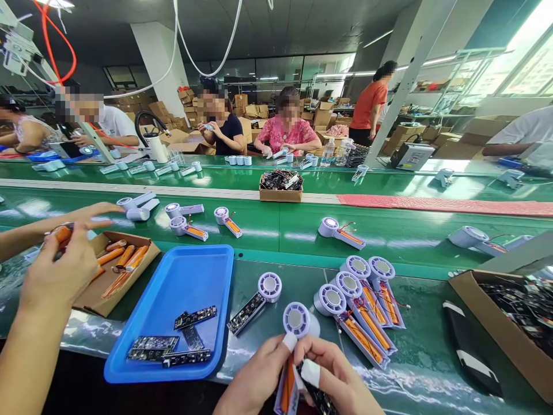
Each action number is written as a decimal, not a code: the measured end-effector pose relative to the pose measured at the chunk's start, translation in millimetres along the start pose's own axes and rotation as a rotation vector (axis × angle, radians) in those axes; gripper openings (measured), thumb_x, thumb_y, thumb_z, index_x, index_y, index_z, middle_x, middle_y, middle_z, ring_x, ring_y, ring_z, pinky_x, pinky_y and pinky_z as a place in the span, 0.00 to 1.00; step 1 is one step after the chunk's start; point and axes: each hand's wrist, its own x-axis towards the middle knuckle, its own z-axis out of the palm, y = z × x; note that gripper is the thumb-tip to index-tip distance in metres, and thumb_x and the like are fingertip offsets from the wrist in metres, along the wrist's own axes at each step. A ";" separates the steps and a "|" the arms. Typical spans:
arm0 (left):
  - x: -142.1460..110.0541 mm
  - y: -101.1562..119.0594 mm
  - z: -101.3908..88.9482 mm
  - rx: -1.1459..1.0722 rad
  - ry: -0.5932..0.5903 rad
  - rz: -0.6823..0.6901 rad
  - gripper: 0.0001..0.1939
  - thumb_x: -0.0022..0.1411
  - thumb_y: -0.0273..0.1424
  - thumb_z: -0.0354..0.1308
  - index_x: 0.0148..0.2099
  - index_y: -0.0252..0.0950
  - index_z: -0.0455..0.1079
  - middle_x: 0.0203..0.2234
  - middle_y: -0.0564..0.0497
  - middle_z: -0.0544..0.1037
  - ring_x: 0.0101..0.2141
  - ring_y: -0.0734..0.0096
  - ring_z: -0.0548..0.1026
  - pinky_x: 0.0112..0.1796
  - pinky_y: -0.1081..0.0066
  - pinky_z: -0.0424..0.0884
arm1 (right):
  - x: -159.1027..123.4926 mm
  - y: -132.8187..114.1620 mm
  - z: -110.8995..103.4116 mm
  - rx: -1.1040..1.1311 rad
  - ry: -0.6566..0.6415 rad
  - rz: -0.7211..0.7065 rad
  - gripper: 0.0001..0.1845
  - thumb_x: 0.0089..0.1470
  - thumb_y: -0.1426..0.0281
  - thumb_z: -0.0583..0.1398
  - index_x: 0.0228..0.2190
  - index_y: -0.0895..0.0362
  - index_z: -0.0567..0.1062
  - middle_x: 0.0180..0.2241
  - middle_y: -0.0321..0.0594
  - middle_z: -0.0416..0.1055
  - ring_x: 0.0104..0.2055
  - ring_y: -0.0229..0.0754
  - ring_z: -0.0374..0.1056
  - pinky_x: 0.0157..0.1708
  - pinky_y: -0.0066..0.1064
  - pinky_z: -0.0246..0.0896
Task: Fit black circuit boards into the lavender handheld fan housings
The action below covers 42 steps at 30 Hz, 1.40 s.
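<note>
My left hand (254,374) and right hand (337,374), each with a finger wrapped in white tape, are closed firmly around a handheld fan (297,320) at the near edge of my view. Its round white-and-lilac head points away from me, and an orange battery (287,383) and black circuit board (317,397) sit between my hands. Just left lies a blue plastic tray (227,288) holding loose circuit boards (173,328). To the right, fan units with orange batteries (363,305) lie grouped together. At far left, a co-worker's hands (60,271) hold an orange battery (63,234) beside a cardboard box (93,300) of batteries. Beyond, a green conveyor belt (276,230) carries more fans.
</note>
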 end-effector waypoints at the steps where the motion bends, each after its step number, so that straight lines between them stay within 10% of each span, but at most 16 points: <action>1: -1.8 -2.1 3.7 -0.048 -0.019 -0.045 0.14 0.52 0.42 0.66 0.41 0.43 0.78 0.19 0.56 0.77 0.32 0.55 0.81 0.25 0.67 0.72 | -1.0 -0.6 -0.4 -0.005 -0.013 0.005 0.15 0.54 0.58 0.65 0.34 0.56 0.71 0.26 0.32 0.64 0.24 0.31 0.59 0.24 0.23 0.56; 16: -3.1 -4.7 24.4 -0.053 -0.146 0.017 0.20 0.53 0.48 0.65 0.44 0.44 0.74 0.32 0.50 0.81 0.37 0.54 0.80 0.35 0.62 0.73 | -3.0 -13.2 -21.1 0.103 0.165 -0.139 0.18 0.53 0.55 0.65 0.33 0.56 0.71 0.25 0.34 0.67 0.23 0.30 0.58 0.24 0.21 0.52; 24: -7.3 -9.6 26.6 0.045 0.059 0.077 0.20 0.58 0.44 0.60 0.51 0.45 0.69 0.32 0.52 0.79 0.32 0.62 0.77 0.34 0.68 0.70 | -3.3 -17.2 -6.0 0.068 0.240 -0.119 0.16 0.51 0.57 0.67 0.33 0.55 0.72 0.27 0.35 0.68 0.25 0.33 0.61 0.25 0.24 0.53; 31: 11.3 -23.9 24.7 -0.270 -0.175 -0.002 0.18 0.58 0.42 0.57 0.46 0.39 0.61 0.27 0.56 0.75 0.22 0.73 0.71 0.26 0.72 0.65 | -0.5 -12.3 -13.4 0.066 0.234 -0.158 0.15 0.55 0.57 0.64 0.34 0.55 0.71 0.26 0.35 0.68 0.25 0.34 0.62 0.24 0.25 0.53; 42: -0.6 -7.0 27.2 0.021 -0.053 0.204 0.21 0.62 0.44 0.58 0.52 0.39 0.61 0.47 0.47 0.78 0.41 0.65 0.75 0.43 0.68 0.65 | -7.3 -26.1 1.3 -0.274 0.384 -0.137 0.18 0.51 0.57 0.67 0.39 0.53 0.71 0.35 0.37 0.71 0.38 0.43 0.66 0.40 0.32 0.61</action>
